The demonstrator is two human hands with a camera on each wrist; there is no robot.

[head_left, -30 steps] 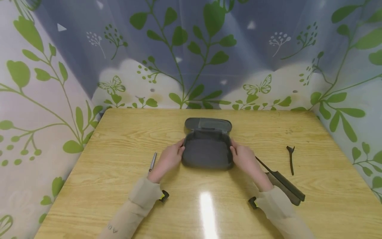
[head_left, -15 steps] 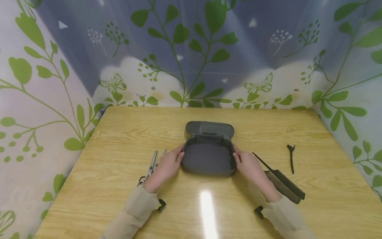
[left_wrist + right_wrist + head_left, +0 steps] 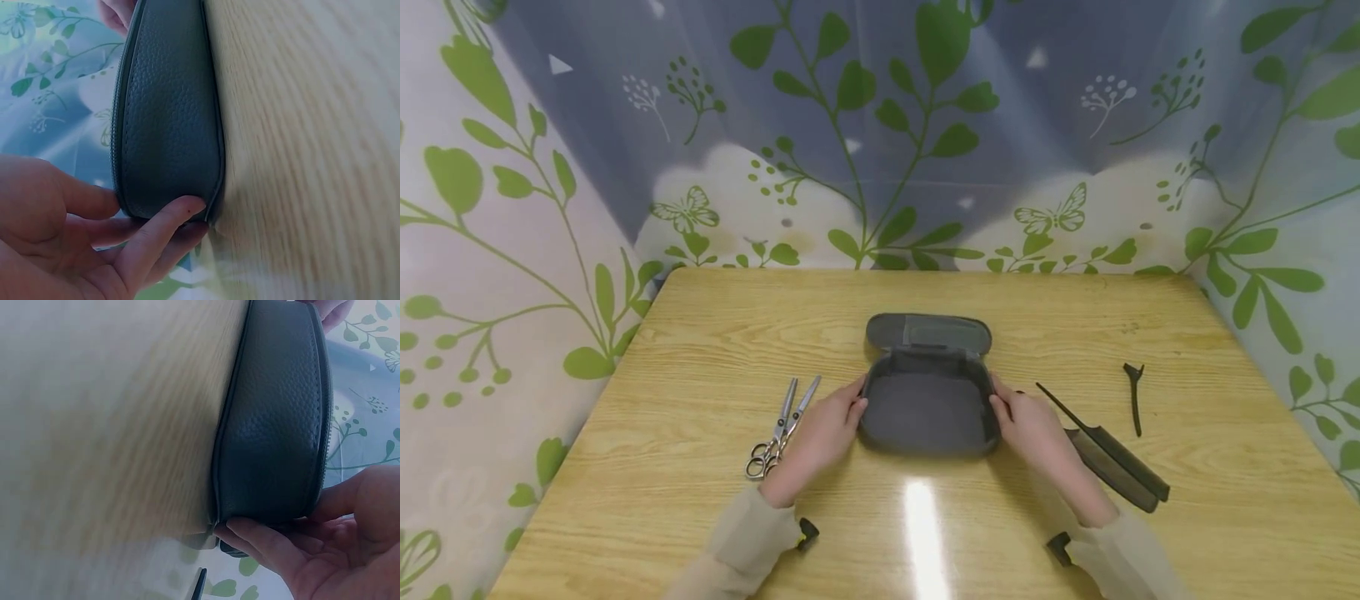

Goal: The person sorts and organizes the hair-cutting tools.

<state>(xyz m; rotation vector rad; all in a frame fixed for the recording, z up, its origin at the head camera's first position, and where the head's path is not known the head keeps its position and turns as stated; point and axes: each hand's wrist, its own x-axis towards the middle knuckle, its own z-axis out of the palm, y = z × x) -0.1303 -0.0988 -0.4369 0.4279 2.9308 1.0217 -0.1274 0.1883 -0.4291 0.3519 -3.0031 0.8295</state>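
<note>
A dark grey zip case [image 3: 929,412] of grained, leather-like material lies unzipped on the table, its lid [image 3: 928,333] folded back away from me. Nothing shows inside it. My left hand [image 3: 826,425] grips the case's left side, thumb at the zipped rim and fingers on the outer wall. On the opposite side my right hand [image 3: 1033,429] holds it the same way. Both wrist views show the case wall [image 3: 172,112] close against the wood, the fingers [image 3: 262,544] reaching down to its bottom edge.
Two pairs of scissors [image 3: 778,433] lie left of my left hand. Beside my right forearm are two dark combs [image 3: 1116,467], one with a thin tail. A black hair clip [image 3: 1134,400] lies farther right on the wooden table [image 3: 700,333]. Patterned cloth [image 3: 910,167] hangs behind.
Both hands have drawn the case toward me across the table, and the lid has come along. The scissors, earlier mostly covered by my left arm, now show.
</note>
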